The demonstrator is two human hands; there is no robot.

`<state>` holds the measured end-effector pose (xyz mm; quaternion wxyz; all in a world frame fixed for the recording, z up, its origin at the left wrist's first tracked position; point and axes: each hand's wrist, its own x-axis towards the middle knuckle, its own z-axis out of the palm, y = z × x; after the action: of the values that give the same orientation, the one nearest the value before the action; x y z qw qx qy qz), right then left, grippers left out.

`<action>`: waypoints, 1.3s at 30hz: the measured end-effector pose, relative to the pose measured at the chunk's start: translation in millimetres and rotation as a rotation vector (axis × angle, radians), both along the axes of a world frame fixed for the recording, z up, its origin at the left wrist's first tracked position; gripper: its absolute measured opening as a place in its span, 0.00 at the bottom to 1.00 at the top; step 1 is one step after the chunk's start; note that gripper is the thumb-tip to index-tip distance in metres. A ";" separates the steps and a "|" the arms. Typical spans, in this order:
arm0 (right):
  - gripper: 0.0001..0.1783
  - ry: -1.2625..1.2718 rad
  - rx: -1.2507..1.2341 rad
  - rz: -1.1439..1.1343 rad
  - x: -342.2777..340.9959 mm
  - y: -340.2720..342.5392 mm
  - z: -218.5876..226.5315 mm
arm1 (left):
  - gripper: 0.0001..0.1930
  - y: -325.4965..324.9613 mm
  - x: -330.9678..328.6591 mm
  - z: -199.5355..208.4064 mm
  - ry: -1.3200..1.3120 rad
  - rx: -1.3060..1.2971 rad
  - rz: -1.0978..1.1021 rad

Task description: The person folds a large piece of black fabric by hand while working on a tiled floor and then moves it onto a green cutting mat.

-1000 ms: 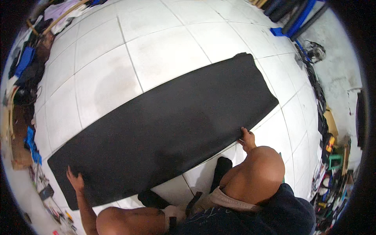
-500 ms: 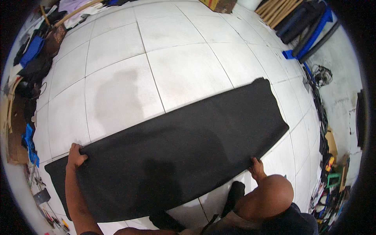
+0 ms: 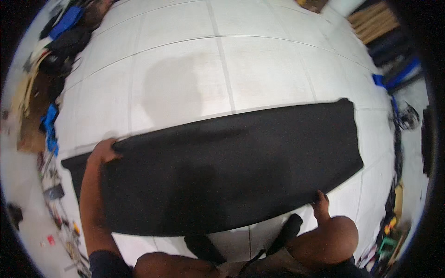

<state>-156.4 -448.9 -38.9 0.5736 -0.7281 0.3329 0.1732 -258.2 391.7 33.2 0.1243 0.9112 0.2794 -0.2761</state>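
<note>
A long black sheet (image 3: 232, 171), fabric-like with a dull surface, lies spread over the white tiled floor in front of my feet. On its far edge, toward the left end, my left hand (image 3: 105, 151) is closed, the thumb lying over the top. My right hand (image 3: 321, 204) pinches the near edge toward the right end, its fingers partly hidden by my raised knee. The sheet's far right corner (image 3: 344, 103) sticks up slightly, and its right end looks uneven. Dark shadows fall across the middle.
Black-socked feet (image 3: 204, 248) stand at the near edge. Along the left wall lie a brown board (image 3: 32, 134), blue plastic (image 3: 48, 123) and scattered tools. On the right are wooden poles (image 3: 374, 22), dark rolls, a coil of wire (image 3: 409, 116) and a green item (image 3: 387, 245).
The view has turned, so the sheet now lies more level across it. Both hands keep their places on its edges; the sheet seems to have hardly moved on the floor.
</note>
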 end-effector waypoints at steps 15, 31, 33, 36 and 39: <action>0.30 0.025 0.257 -0.103 -3.6 -3.6 0.9 | 0.25 4.8 -8.0 -8.5 0.119 -0.078 -0.089; 0.38 -0.254 0.170 0.180 169.3 113.9 13.4 | 0.21 31.8 -56.4 -9.9 0.000 -0.006 0.092; 0.45 -0.426 0.083 0.526 276.4 152.5 8.4 | 0.20 36.3 -58.9 -25.8 -0.091 -0.167 0.231; 0.57 -0.416 -0.204 0.496 407.0 238.1 61.2 | 0.20 17.7 -24.0 -53.0 -0.249 -0.293 0.385; 0.55 -0.726 -0.591 0.431 414.7 317.8 47.6 | 0.20 -7.9 27.0 -48.5 -0.301 -0.433 0.395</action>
<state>258.4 -131.1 8.7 0.3731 -0.9244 -0.0105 -0.0778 -231.2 383.7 -15.3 0.4063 0.8222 0.3641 -0.1621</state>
